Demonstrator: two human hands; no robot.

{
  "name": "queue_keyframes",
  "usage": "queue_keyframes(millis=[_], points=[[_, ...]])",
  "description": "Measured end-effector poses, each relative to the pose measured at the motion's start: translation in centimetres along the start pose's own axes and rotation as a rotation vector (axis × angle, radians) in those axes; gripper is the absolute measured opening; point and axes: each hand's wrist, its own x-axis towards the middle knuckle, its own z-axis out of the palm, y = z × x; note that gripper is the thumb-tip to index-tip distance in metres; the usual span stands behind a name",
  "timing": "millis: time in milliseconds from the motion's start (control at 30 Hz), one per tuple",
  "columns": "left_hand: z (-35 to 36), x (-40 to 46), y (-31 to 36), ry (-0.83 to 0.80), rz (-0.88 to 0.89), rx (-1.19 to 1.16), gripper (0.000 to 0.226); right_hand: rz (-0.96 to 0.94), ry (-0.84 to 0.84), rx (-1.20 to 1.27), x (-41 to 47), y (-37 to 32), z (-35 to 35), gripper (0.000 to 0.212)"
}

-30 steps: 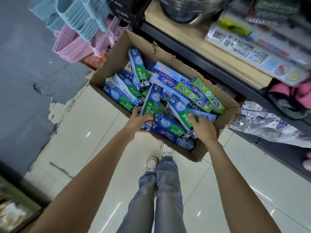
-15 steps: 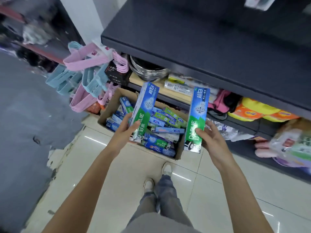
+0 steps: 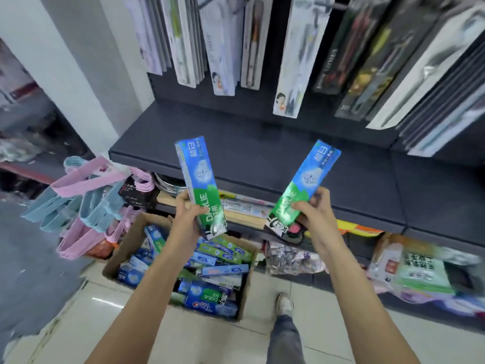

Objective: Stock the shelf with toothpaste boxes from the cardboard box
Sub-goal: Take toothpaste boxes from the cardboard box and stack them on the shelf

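Note:
My left hand (image 3: 186,216) grips the lower end of a blue and green Darlie toothpaste box (image 3: 200,179), held upright. A second box of the same kind (image 3: 301,187) leans to the right in the grip of my right hand (image 3: 316,215). Both boxes are raised in front of the dark grey shelf (image 3: 262,151), whose top is bare. Below my arms the open cardboard box (image 3: 123,252) stands on the floor, holding several more toothpaste boxes in a loose pile.
Packaged utensils (image 3: 296,53) hang above the shelf. Pink and blue hangers (image 3: 86,198) are bundled left of the cardboard box. Bagged goods (image 3: 412,269) fill the low shelf at the right. My shoe (image 3: 284,303) stands on the tiled floor by the box.
Both hands have lifted one toothpaste box each out of the cardboard box and up to the dark shelf. The view has swung upward from the floor to the shelf.

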Motion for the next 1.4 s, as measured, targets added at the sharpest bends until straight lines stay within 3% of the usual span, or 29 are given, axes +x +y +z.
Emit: queue_keyframes(millis=[133,267,500,633,733,800,867,933,1000,1067,1233,1333,1400], points=[[5.3,3.0,-0.8,0.178,0.076,-0.048,0.04,-0.094,-0.042,-0.061,6.1,-3.0,-3.7,0.054],[10.9,5.1,-2.2,0.295,0.101,-0.099,0.055,-0.075,-0.115,-0.066,10.6,-6.1,-7.4,0.037],[16.8,5.9,-3.7,0.356,0.092,-0.151,0.032,-0.194,-0.204,-0.402,16.1,-8.1,-9.8,0.043],[16.9,6.0,-4.1,0.358,0.045,-0.109,0.038,-0.184,-0.247,-0.272,16.8,-7.3,-10.2,0.056],[16.5,5.7,-4.4,0.36,0.007,-0.071,0.036,-0.108,-0.174,-0.099,16.3,-6.3,-10.7,0.036],[16.1,5.5,-4.8,0.341,-0.003,-0.046,0.028,-0.158,-0.049,-0.242,15.9,-5.3,-11.9,0.027],[15.9,5.4,-5.2,0.308,-0.015,-0.009,0.031,-0.277,0.053,-0.458,15.6,-4.7,-14.1,0.031],[15.8,5.7,-5.4,0.29,-0.034,0.04,0.034,-0.401,0.015,-0.701,15.1,-4.5,-16.8,0.05],[15.8,6.1,-5.6,0.257,-0.063,0.112,0.031,-0.491,-0.114,-1.171,14.9,-3.8,-19.5,0.065],[16.0,6.5,-5.9,0.213,-0.08,0.183,0.033,-0.546,-0.159,-1.486,14.9,-2.4,-21.4,0.061],[17.6,6.4,-7.1,0.202,-0.044,0.313,0.027,-0.415,0.081,-1.449,17.3,0.0,-23.8,0.043],[19.3,5.9,-7.9,0.227,-0.027,0.346,0.027,-0.323,0.136,-1.563,19.8,1.6,-25.2,0.052],[20.4,5.7,-8.4,0.234,-0.022,0.371,0.027,-0.426,0.067,-1.611,21.2,2.1,-24.9,0.06]])
